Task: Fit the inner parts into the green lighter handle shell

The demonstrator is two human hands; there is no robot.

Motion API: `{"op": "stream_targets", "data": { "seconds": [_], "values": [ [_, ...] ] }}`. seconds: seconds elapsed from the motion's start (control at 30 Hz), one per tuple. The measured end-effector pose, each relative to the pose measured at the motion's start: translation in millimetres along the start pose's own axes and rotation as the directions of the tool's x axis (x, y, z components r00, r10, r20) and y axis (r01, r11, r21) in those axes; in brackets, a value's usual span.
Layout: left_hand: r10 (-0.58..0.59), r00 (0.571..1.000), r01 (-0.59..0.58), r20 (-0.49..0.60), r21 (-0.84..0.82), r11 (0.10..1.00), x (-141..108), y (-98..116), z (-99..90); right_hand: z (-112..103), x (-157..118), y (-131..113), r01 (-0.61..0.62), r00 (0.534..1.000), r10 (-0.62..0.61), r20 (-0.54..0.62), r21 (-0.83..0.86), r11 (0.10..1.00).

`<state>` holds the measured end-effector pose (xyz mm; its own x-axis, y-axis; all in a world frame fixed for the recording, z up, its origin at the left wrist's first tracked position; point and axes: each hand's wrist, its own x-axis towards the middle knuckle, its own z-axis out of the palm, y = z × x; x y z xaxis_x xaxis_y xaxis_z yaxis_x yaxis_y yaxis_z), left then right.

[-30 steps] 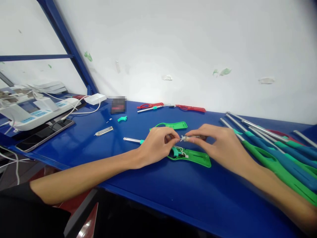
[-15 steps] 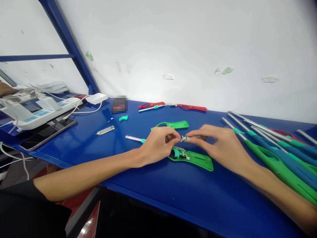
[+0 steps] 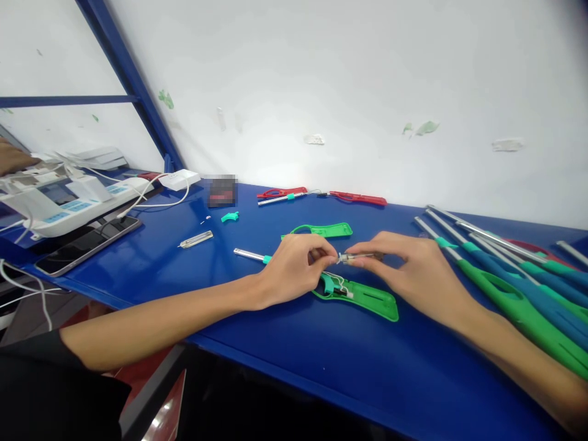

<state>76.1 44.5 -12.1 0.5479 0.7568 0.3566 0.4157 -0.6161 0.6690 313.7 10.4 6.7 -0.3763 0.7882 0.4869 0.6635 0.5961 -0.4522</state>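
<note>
My right hand [image 3: 407,260] pinches a small clear lighter fuel tank [image 3: 351,257] between thumb and fingers. At the tank's left end, my left hand [image 3: 298,266] is closed in a pinch, its fingertips hiding whatever is between them. Beneath both hands lies an opened long-neck lighter: a green half-shell [image 3: 374,300] with a teal trigger [image 3: 327,283], thin wires and a dark part inside. Its metal tube [image 3: 250,255] sticks out left of my left hand. Just behind the hands is the other green half-shell [image 3: 333,230].
A second clear tank [image 3: 196,239] and a loose teal trigger [image 3: 230,217] lie to the left. Red opened lighter parts [image 3: 358,198] rest by the wall. Several whole lighters [image 3: 496,285] are piled at the right. A phone [image 3: 87,245] and power strip [image 3: 92,205] occupy the left end.
The view has shifted very slightly. Both hands keep the same pinch around the fuel tank, with no clear movement of the parts on the table.
</note>
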Motion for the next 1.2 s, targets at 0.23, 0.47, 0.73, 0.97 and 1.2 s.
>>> {"op": "stream_targets", "data": {
  "seconds": [0.23,0.47,0.73,0.97,1.2],
  "values": [
    [-0.02,0.999,0.019,0.034,0.009,1.0,3.1,10.6,-6.5,-9.7,3.3,-1.8,-0.076,0.994,0.075,0.078,0.002,0.997],
    [-0.028,0.986,0.026,0.164,0.019,0.999,7.7,18.2,-27.9,-19.0,4.2,-7.1,-0.163,0.962,0.161,0.218,-0.011,0.987],
    [0.015,0.872,-0.014,0.49,-0.006,1.0,14.9,15.3,-52.1,-28.8,5.8,-10.8,-0.206,0.915,0.196,0.352,-0.011,0.979],
    [0.025,0.861,-0.013,0.507,-0.028,1.0,17.4,10.8,-49.6,-29.4,5.6,-10.7,-0.241,0.882,0.217,0.417,0.003,0.971],
    [0.046,0.884,-0.039,0.465,-0.025,0.999,17.4,10.7,-47.8,-31.0,6.0,-12.1,-0.261,0.863,0.232,0.448,0.001,0.965]
  ]
}}
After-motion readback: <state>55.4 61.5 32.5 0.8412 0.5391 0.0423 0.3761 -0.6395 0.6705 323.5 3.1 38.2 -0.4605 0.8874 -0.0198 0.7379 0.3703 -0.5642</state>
